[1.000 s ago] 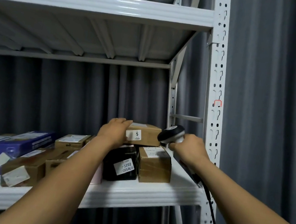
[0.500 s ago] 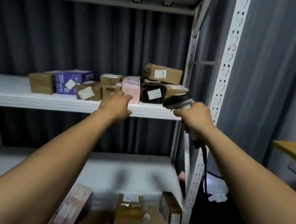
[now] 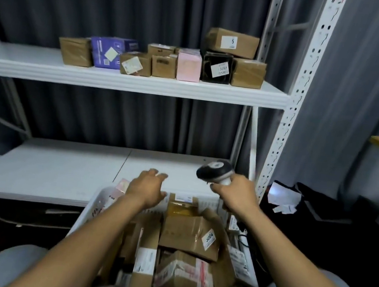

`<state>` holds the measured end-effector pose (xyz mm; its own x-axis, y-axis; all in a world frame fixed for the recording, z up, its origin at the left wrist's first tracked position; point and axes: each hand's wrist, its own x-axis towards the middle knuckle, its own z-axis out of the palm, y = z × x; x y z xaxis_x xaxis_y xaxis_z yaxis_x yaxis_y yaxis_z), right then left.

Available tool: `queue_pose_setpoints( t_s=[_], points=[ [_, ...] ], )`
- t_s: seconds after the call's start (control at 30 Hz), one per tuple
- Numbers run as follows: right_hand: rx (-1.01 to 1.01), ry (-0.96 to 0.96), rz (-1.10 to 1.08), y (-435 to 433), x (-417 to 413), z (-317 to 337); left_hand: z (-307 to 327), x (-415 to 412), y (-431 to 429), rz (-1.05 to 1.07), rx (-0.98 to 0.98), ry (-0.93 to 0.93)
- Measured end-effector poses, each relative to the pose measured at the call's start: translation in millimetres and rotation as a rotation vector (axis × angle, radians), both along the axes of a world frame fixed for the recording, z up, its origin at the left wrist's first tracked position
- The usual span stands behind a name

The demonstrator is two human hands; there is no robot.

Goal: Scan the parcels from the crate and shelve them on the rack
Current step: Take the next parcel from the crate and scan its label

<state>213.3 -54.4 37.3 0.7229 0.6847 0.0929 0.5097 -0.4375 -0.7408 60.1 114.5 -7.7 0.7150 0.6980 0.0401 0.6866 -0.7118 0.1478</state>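
Down from the upper shelf, the left hand (image 3: 146, 189) hovers empty with fingers spread over taped cardboard parcels (image 3: 190, 237) in the near white lattice crate (image 3: 97, 203). The right hand (image 3: 235, 194) grips a round-headed scanner (image 3: 214, 174). Labelled boxes (image 3: 163, 65) line the far metal rack (image 3: 128, 82).

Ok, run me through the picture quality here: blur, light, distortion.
Head view: the wide-angle lens tilts and bends the rack upright; light is dim and bluish; the left hand and the scanner in the right hand are slightly smeared; the "5" label on the top parcel reads clearly; white paper on the floor is blown out.
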Motion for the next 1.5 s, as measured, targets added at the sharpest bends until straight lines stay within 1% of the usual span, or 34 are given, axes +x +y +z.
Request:
queue_pose_setpoints(
  t_s=[0.17, 0.23, 0.3, 0.37, 0.53, 0.77, 0.83, 0.9, 0.97, 1.1, 1.2, 1.33, 1.43, 1.5],
  points=[
    [-0.109, 0.019, -0.032, -17, 16, -55, -55, 21, -27, -0.105, -0.158, 0.059],
    [-0.139, 0.029, -0.047, -24, 22, -70, -72, 32, -35, -0.165, -0.24, 0.088],
    [-0.157, 0.073, -0.068, -30, 26, -80, -86, 42, -42, -0.207, -0.281, 0.112],
    [-0.165, 0.112, -0.088, -34, 30, -88, -97, 54, -46, -0.261, -0.273, 0.126],
    [-0.182, 0.138, -0.093, -42, 38, -102, -122, 71, -50, -0.368, -0.232, 0.165],
    [-0.153, 0.207, -0.125, -51, 41, -114, -140, 67, -44, -0.401, -0.168, 0.156],
    [-0.135, 0.225, -0.145, -54, 40, -118, -146, 60, -42, -0.417, -0.088, 0.155],
    [-0.108, 0.259, -0.171, -55, 39, -123, -146, 54, -42, -0.436, 0.016, 0.096],
    [-0.087, 0.274, -0.194, -56, 36, -126, -143, 47, -45, -0.447, 0.035, 0.014],
    [-0.079, 0.281, -0.196, -59, 31, -129, -142, 23, -49, -0.347, -0.186, -0.244],
    [-0.034, 0.306, -0.179, -63, 26, -128, -144, -1, -56, -0.348, -0.24, -0.346],
    [0.069, 0.449, -0.177, -59, 7, -132, -153, -38, -65, -0.365, -0.212, -0.423],
    [0.13, 0.603, -0.125, -53, -9, -141, -161, -58, -72, -0.32, -0.248, -0.375],
    [0.121, 0.655, -0.075, -52, -20, -144, -168, -64, -77, -0.271, -0.33, -0.349]
  ],
)
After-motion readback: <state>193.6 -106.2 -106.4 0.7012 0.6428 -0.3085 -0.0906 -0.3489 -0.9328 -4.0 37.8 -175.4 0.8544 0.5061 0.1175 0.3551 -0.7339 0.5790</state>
